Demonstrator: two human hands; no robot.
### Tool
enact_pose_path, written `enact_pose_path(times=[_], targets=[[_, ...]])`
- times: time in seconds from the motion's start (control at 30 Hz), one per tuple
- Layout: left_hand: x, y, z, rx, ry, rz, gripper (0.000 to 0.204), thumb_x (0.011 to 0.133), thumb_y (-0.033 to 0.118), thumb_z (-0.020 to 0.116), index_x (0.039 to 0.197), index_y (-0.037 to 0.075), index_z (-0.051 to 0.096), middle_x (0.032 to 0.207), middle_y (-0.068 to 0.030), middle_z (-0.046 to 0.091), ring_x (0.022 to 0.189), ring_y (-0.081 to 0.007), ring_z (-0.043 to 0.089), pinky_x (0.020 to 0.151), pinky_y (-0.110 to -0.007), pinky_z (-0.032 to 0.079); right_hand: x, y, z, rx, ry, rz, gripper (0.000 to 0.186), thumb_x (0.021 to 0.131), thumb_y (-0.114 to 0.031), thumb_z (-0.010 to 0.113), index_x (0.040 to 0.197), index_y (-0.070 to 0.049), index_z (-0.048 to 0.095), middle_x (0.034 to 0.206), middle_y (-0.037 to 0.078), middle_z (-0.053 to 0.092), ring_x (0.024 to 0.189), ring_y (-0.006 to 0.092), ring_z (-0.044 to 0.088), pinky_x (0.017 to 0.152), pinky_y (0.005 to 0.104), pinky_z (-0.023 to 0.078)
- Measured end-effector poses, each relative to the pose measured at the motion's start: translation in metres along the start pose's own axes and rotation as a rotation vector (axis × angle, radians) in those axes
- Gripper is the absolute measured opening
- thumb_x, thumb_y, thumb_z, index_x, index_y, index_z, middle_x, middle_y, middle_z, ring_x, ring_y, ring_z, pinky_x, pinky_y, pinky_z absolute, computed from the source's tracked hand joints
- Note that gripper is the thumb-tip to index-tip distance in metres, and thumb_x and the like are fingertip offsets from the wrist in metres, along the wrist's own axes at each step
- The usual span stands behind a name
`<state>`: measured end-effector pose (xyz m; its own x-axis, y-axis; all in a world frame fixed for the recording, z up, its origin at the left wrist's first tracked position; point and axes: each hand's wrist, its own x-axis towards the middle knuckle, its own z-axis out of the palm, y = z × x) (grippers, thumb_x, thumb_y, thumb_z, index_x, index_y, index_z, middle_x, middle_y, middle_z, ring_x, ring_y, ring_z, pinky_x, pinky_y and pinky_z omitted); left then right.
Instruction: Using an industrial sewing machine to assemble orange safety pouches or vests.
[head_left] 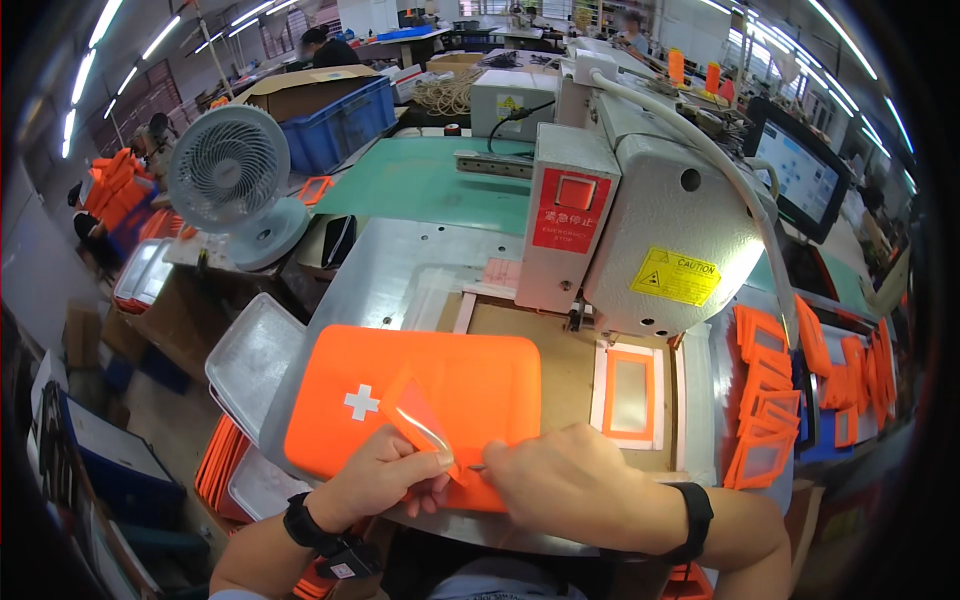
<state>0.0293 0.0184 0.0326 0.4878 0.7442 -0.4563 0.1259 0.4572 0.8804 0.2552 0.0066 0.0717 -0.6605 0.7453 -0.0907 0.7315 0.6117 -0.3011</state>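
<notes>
An orange case with a white cross lies on the metal machine plate in front of me. Over its front edge, my left hand pinches a clear window patch with an orange border, which is bent upward. My right hand is closed beside it, around a small metal-tipped tool. The tool's tip is at the patch's lower corner; the rest of it is hidden in my fist, so its kind does not show. Another orange-bordered window patch lies flat in the white frame beneath the sewing machine head.
Orange-bordered patches are heaped at the right. Metal trays and stacked orange pieces stand at the left, below a grey fan. A blue crate is behind, and a screen stands at the back right.
</notes>
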Motion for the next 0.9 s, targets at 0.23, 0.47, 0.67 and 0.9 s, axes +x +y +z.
enact_pose_path(times=[0.23,0.47,0.67,0.9], targets=[[0.002,0.001,-0.004,0.004,-0.046,-0.021,0.028,0.098,0.026,0.056,0.083,0.003,0.063,0.072,-0.0056,0.065,0.058,-0.0106,0.063,0.047,-0.02,0.048,0.001,0.001,0.009,-0.019,0.113,-0.016,0.027,0.094,-0.027,0.058,0.079,-0.004,0.056,0.052,0.009,0.057,0.046,0.0266,0.061,0.04,0.0374,0.045],[-0.001,-0.002,-0.001,-0.007,-0.007,0.011,0.028,0.098,0.026,0.056,0.083,0.003,0.062,0.071,-0.0059,0.064,0.057,-0.0105,0.063,0.046,-0.021,0.047,0.005,-0.002,0.004,-0.041,0.05,-0.027,0.025,0.092,-0.025,0.058,0.079,-0.004,0.057,0.052,0.01,0.057,0.047,0.0281,0.062,0.041,0.0376,0.046],[-0.004,-0.002,-0.004,-0.073,-0.009,0.027,0.028,0.098,0.025,0.056,0.08,0.004,0.061,0.068,-0.0068,0.064,0.057,-0.011,0.063,0.046,-0.02,0.046,0.003,0.004,0.01,-0.012,0.102,-0.065,0.027,0.092,-0.027,0.059,0.079,-0.004,0.057,0.051,0.009,0.056,0.047,0.0271,0.062,0.04,0.0367,0.045],[-0.003,-0.003,-0.007,-0.054,-0.041,0.043,0.029,0.098,0.025,0.055,0.079,0.004,0.06,0.069,-0.0071,0.064,0.057,-0.011,0.063,0.046,-0.021,0.046,0.006,0.0,0.006,-0.022,0.072,-0.04,0.028,0.092,-0.027,0.06,0.078,-0.002,0.057,0.051,0.009,0.057,0.047,0.0263,0.062,0.041,0.0359,0.045]])
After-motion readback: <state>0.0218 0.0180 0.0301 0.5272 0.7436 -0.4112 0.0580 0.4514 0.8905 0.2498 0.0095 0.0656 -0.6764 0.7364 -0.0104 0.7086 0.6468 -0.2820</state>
